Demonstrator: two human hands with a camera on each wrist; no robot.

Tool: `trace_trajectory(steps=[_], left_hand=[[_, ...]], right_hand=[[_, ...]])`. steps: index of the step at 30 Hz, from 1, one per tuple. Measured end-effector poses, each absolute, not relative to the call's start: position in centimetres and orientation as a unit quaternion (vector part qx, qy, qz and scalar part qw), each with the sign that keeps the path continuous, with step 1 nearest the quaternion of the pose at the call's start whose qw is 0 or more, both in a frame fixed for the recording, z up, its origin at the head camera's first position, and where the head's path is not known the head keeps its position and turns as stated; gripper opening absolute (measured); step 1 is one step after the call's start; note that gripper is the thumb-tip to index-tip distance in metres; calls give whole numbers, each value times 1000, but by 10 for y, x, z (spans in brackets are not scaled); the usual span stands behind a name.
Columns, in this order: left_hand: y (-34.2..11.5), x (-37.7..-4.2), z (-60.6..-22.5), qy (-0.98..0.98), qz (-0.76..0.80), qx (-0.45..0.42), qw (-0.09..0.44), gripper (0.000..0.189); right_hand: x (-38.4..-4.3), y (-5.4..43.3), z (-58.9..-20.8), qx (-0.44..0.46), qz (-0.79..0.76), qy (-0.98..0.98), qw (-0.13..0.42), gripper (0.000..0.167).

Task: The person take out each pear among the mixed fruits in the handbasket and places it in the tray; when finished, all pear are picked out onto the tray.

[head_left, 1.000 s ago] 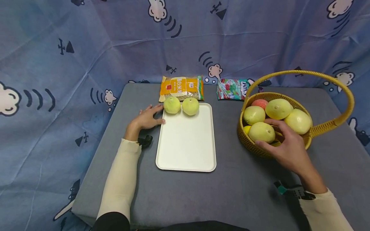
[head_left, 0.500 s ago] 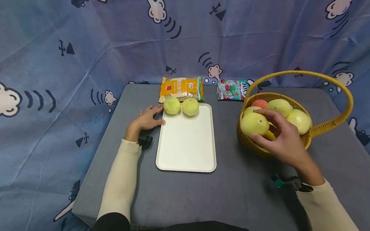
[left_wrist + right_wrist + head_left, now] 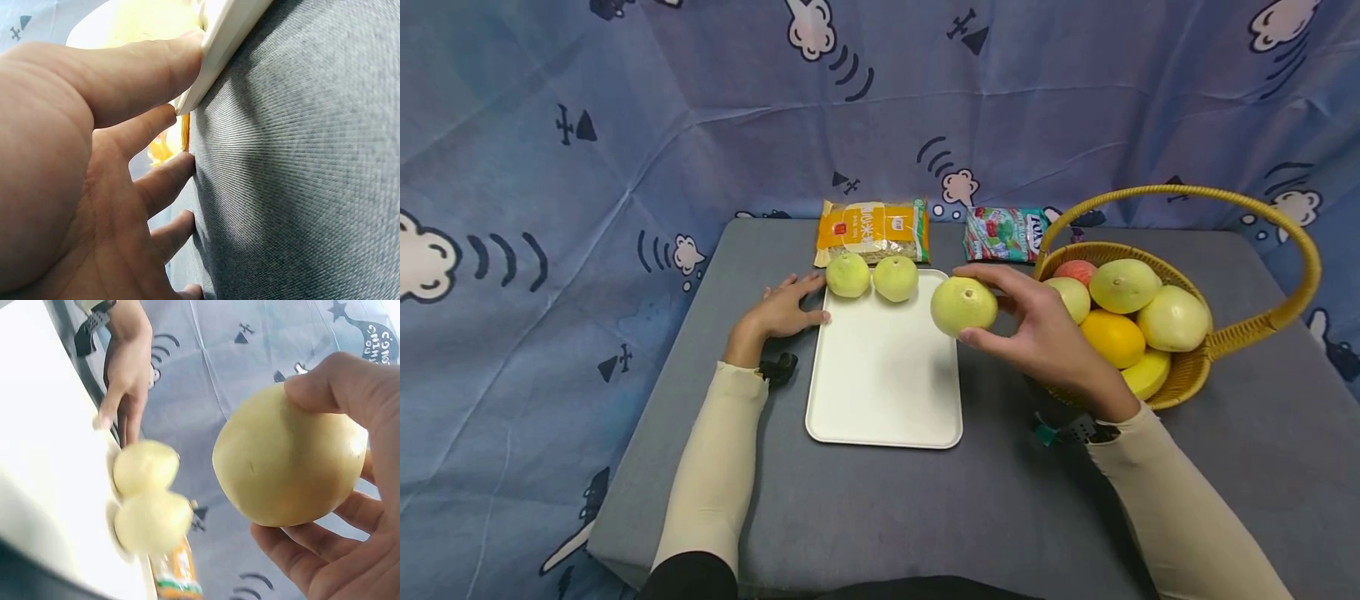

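Observation:
My right hand (image 3: 1041, 333) holds a round pale yellow-green fruit (image 3: 964, 307) above the right edge of a white tray (image 3: 887, 375). In the right wrist view, the thumb presses one side of the held fruit (image 3: 290, 456) and fingers curl round the other. Two similar fruits, a left one (image 3: 847, 275) and a right one (image 3: 896, 278), sit side by side at the tray's far end. My left hand (image 3: 781, 308) lies with fingers spread at the tray's left side. The left wrist view shows its thumb (image 3: 150, 72) touching the tray rim (image 3: 219, 56).
A yellow wicker basket (image 3: 1191, 379) with a tall handle stands at right. It holds more pale fruits, a red fruit (image 3: 1075, 271), an orange-yellow fruit (image 3: 1112, 337) and a yellow one (image 3: 1148, 373). An orange-yellow grain bag (image 3: 872, 229) and a teal packet (image 3: 1006, 233) lie behind.
My right hand has lifted the pale fruit out of the basket and carried it left to the tray, uncovering the orange-yellow fruit. The left hand has stayed still.

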State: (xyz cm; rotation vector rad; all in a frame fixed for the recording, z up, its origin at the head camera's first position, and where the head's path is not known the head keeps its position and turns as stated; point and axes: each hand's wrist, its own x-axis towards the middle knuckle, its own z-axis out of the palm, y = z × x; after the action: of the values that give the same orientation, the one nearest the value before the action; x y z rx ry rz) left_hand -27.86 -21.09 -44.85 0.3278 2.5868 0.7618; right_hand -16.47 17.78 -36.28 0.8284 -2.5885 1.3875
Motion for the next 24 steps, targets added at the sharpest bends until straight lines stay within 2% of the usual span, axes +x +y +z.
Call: trace_trajectory(steps=[12, 24], left_hand=[[-209, -278, -447, 934, 270, 108, 209, 83], [-212, -280, -447, 935, 263, 132, 200, 84]], right_hand=[[-202, 120, -379, 319, 478, -819, 1, 68], [-236, 70, -421, 317, 528, -785, -61, 67]])
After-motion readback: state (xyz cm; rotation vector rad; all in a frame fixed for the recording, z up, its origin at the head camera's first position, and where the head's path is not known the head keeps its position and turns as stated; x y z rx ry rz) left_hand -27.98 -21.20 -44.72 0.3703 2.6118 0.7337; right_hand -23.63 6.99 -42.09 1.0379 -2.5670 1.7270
